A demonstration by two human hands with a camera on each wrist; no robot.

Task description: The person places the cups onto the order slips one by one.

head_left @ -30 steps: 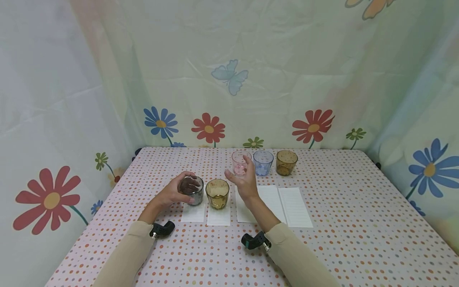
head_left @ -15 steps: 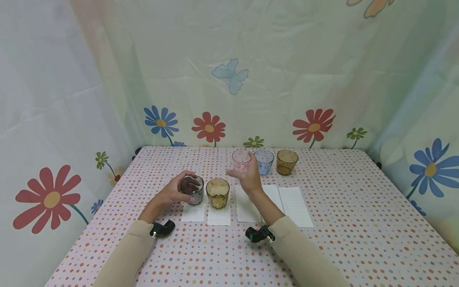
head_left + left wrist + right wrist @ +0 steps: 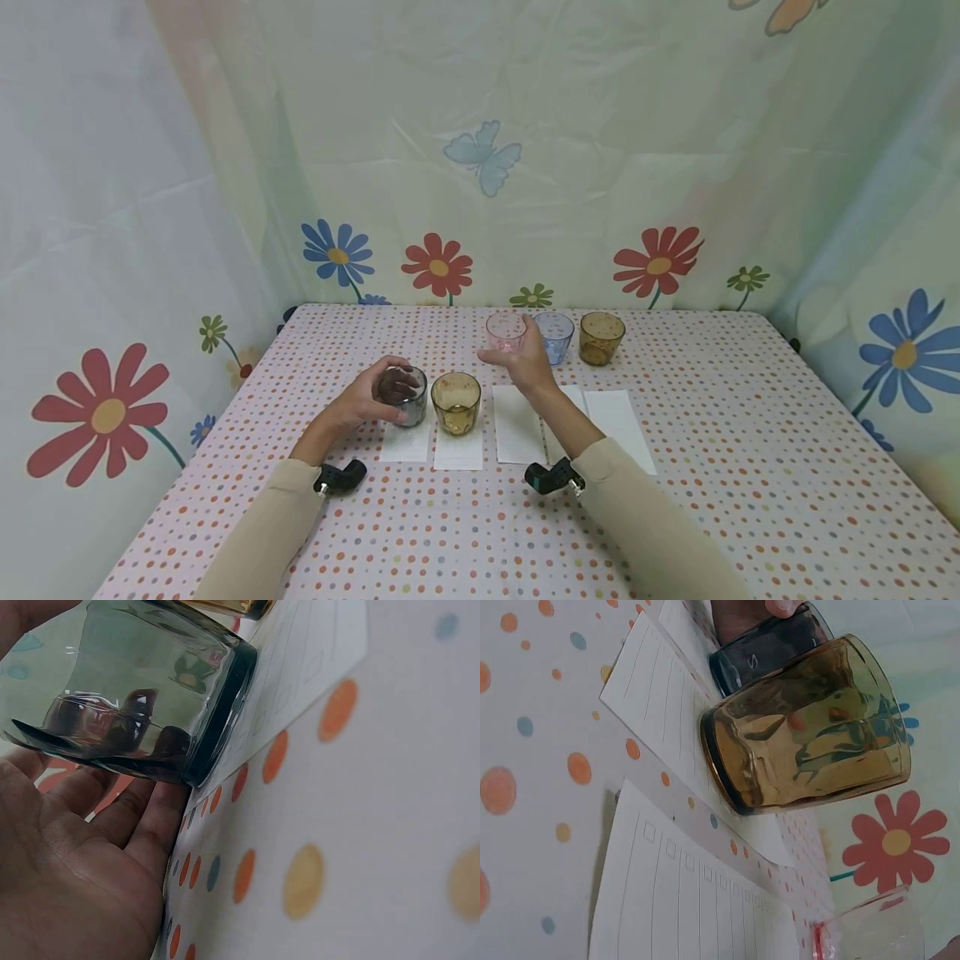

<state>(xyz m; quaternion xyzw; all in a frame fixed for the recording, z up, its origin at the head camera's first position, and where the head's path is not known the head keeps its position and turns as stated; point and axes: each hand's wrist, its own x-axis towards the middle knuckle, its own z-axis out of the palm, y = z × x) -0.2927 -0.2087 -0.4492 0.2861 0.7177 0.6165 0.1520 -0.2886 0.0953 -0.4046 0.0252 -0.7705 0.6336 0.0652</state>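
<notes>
My left hand (image 3: 362, 402) grips a dark grey glass tumbler (image 3: 414, 410), which stands on a paper sheet; in the left wrist view the fingers curve behind the tumbler (image 3: 127, 690). Right beside it stands an amber tumbler (image 3: 456, 407), large in the right wrist view. Farther back, my right hand (image 3: 528, 363) is at a clear pink tumbler (image 3: 504, 328), thumb in front of it and fingers spread along its right side, partly hiding it. Only the pink tumbler's edge (image 3: 877, 930) and a bit of skin show low in the right wrist view.
A blue tumbler (image 3: 557, 340) stands close to the right hand's fingers, and a brown tumbler (image 3: 601, 340) is right of it. Lined paper sheets (image 3: 517, 433) lie in a row on the dotted tablecloth (image 3: 420, 533). A flowered curtain (image 3: 375, 150) closes off the back and sides.
My right hand has moved forward and slightly right, coming up to the pink tumbler. The left hand stays on the grey tumbler, and the tumblers stand where they were.
</notes>
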